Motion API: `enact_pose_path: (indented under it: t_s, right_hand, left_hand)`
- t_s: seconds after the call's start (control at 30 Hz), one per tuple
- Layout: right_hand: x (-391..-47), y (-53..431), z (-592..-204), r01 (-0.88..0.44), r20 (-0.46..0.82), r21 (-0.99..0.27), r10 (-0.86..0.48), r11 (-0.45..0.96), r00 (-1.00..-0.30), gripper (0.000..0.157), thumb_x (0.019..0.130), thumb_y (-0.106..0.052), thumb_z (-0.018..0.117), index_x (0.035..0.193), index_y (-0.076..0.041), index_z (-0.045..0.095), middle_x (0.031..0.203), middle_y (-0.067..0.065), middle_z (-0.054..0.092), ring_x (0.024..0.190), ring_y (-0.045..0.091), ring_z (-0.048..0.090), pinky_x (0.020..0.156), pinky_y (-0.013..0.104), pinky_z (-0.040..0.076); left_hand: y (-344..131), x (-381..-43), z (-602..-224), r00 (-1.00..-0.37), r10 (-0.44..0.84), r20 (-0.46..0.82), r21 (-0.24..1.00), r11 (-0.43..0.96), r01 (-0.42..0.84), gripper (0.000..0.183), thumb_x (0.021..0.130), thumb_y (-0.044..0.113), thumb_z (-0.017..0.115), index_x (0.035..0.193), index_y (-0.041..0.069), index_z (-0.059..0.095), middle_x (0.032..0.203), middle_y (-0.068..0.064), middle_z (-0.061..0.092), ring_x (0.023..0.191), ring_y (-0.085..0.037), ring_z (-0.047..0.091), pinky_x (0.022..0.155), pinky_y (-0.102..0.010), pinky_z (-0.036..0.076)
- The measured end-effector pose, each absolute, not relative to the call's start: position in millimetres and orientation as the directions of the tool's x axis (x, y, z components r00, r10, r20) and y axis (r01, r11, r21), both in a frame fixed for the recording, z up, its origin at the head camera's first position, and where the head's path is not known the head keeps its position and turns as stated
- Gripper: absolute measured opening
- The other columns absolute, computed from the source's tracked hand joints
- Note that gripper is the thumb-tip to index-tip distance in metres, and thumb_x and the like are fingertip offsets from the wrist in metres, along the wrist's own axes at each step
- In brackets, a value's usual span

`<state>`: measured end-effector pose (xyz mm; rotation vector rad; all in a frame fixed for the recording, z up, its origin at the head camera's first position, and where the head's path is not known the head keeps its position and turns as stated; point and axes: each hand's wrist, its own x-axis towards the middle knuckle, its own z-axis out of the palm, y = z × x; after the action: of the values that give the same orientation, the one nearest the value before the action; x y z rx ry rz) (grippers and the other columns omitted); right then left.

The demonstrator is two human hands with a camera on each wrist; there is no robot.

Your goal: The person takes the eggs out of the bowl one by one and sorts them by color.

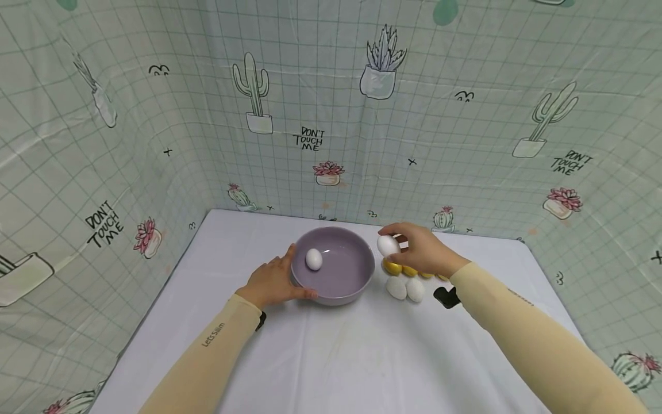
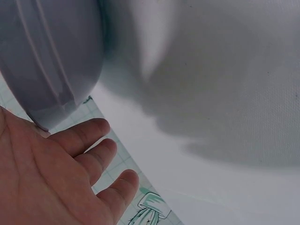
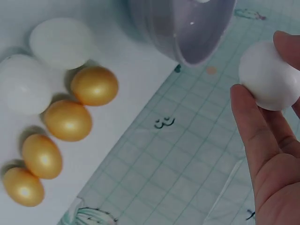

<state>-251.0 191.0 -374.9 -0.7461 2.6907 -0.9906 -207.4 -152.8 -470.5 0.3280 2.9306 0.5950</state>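
A white egg point(image 1: 388, 245) is pinched between the thumb and fingers of my right hand point(image 1: 427, 250), raised just right of the purple bowl point(image 1: 341, 301). Inside the bowl, toward its left side, lies another white egg point(image 1: 313, 259). My left hand point(image 1: 273, 280) rests against the bowl's left side, thumb at the near rim. The left wrist view shows its other fingers point(image 2: 101, 161) loosely spread beside the bowl's outer wall. Below my right hand, two white eggs point(image 3: 63, 43) lie on the table, next to a row of several golden eggs point(image 3: 69, 120).
The table has a white cover point(image 1: 331, 368). Behind it and at both sides hangs a gridded curtain point(image 1: 445, 144) printed with cacti. The golden eggs are partly hidden by my right hand in the head view.
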Motion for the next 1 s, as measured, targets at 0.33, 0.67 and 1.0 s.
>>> enact_pose_path:
  t_s: [0.33, 0.67, 1.0]
  right_hand:
    - [-234, 232, -393, -0.343, 0.011, -0.653, -0.445, 0.675, -0.895, 0.053, 0.084, -0.003, 0.077, 0.134, -0.010, 0.060, 0.134, 0.011, 0.057, 0.117, 0.036, 0.059, 0.083, 0.040, 0.056]
    - [-228, 261, -414, -0.282, -0.004, -0.638, -0.370, 0.716, -0.929, 0.054, 0.085, -0.009, 0.079, 0.135, -0.010, 0.059, 0.133, 0.012, 0.059, 0.116, 0.037, 0.060, 0.085, 0.045, 0.055]
    - [-228, 280, -432, -0.210, -0.037, -0.637, -0.301, 0.742, -0.953, 0.053, 0.088, -0.012, 0.077, 0.137, -0.004, 0.056, 0.132, 0.019, 0.058, 0.117, 0.041, 0.058, 0.087, 0.049, 0.054]
  left_hand:
    - [-154, -208, -474, -0.966, 0.239, -0.101, 0.380, 0.906, 0.185, 0.136, 0.066, 0.085, 0.067, 0.160, 0.005, 0.010, 0.147, -0.026, 0.045, 0.134, -0.042, 0.044, 0.105, -0.053, 0.040]
    - [-153, -209, -475, -0.966, 0.237, -0.106, 0.375, 0.909, 0.182, 0.136, 0.065, 0.085, 0.066, 0.161, 0.007, 0.010, 0.147, -0.026, 0.045, 0.134, -0.042, 0.045, 0.105, -0.053, 0.040]
    - [-153, -208, -473, -0.968, 0.235, -0.091, 0.385, 0.904, 0.184, 0.135, 0.066, 0.084, 0.068, 0.160, 0.006, 0.012, 0.146, -0.027, 0.045, 0.133, -0.043, 0.045, 0.104, -0.054, 0.040]
